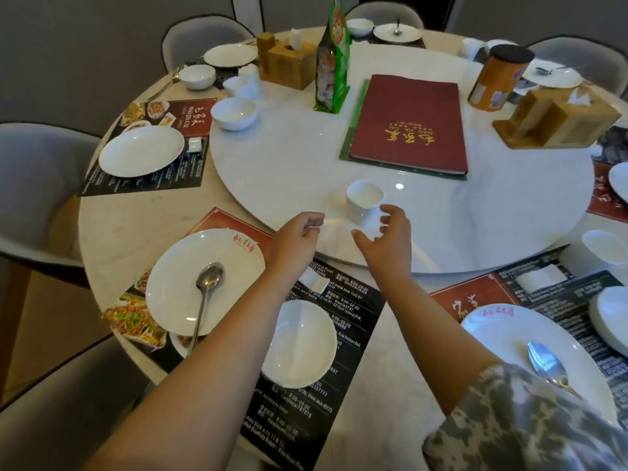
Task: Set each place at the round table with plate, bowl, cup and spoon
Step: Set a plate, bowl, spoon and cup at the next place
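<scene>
White porcelain, the handleless cup [363, 201] stands on the turntable's [475, 212] near edge, the right hand [385, 237] spread just beside it, presumably to carry it to the cupless placemat [343, 307], while the left hand [299, 237] hovers loosely curled, empty.

Right hand [385, 237] reaches, fingers spread, just beside the white cup [363, 200] on the turntable [441, 215].

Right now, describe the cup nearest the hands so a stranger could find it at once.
Start at the white turntable in the middle of the round table, then find the red menu book lying on it. The cup stands upright near the turntable's near edge, just beyond the right hand. Unlike the cups grouped at the far left, it stands alone.
</scene>
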A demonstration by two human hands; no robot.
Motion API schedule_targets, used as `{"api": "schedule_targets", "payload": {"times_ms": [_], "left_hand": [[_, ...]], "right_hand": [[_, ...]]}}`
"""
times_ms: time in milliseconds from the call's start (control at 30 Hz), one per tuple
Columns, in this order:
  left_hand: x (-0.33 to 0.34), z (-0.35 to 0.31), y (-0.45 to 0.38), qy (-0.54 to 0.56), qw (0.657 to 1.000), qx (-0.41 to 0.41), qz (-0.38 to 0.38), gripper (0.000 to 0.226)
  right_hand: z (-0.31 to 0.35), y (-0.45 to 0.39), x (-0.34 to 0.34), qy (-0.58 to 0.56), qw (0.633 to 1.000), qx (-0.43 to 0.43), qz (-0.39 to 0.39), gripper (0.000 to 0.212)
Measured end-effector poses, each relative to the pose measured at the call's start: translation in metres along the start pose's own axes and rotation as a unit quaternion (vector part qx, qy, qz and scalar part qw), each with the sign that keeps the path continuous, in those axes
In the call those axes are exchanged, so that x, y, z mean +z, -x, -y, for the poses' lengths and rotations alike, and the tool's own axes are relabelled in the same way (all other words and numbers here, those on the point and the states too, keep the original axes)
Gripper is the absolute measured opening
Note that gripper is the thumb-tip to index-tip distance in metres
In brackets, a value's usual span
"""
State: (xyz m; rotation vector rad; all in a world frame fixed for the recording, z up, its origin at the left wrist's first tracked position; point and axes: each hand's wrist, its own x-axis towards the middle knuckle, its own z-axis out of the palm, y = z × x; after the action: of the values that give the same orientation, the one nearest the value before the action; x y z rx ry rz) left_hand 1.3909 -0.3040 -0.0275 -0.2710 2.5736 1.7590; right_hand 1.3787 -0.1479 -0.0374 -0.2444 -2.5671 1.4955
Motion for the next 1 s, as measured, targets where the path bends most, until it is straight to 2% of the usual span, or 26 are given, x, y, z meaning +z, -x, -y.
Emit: {"api": "schedule_targets", "payload": {"times_ms": [67,133,200,267,367,533,733,1000], "left_hand": [[0.011,-0.008,-0.019,0.022,0.999,-0.017,0.016,0.039],[0.022,-0.015,-0.035,0.037,0.998,-0.035,0.03,0.043],[0.031,-0.02,-0.048,0.048,0.996,-0.053,0.047,0.046],[0.037,-0.02,-0.056,0.07,0.993,-0.065,0.065,0.045],[0.039,-0.015,-0.056,0.067,0.993,-0.068,0.063,0.043],[0.025,-0.02,-0.022,0.049,0.997,-0.034,0.047,0.036],[0.01,-0.025,0.037,-0.092,0.993,0.022,0.073,0.039],[0.007,-0.01,0.07,-0.179,0.979,0.02,0.101,0.04]], "right_hand": [[-0.002,-0.025,0.002,0.037,0.999,0.006,0.019,0.087],[-0.006,-0.044,0.005,0.038,0.998,0.009,0.049,0.095],[-0.01,-0.055,0.008,0.0,0.998,0.007,0.06,0.091],[-0.011,-0.059,0.008,-0.02,0.998,-0.003,0.051,0.077],[-0.009,-0.054,0.002,-0.038,0.998,-0.011,0.039,0.064],[-0.012,-0.012,-0.014,-0.041,0.997,-0.04,0.043,0.062],[-0.018,0.059,-0.036,-0.044,0.996,-0.036,0.072,0.063],[-0.035,0.097,-0.037,-0.017,0.994,-0.02,0.104,0.063]]}}
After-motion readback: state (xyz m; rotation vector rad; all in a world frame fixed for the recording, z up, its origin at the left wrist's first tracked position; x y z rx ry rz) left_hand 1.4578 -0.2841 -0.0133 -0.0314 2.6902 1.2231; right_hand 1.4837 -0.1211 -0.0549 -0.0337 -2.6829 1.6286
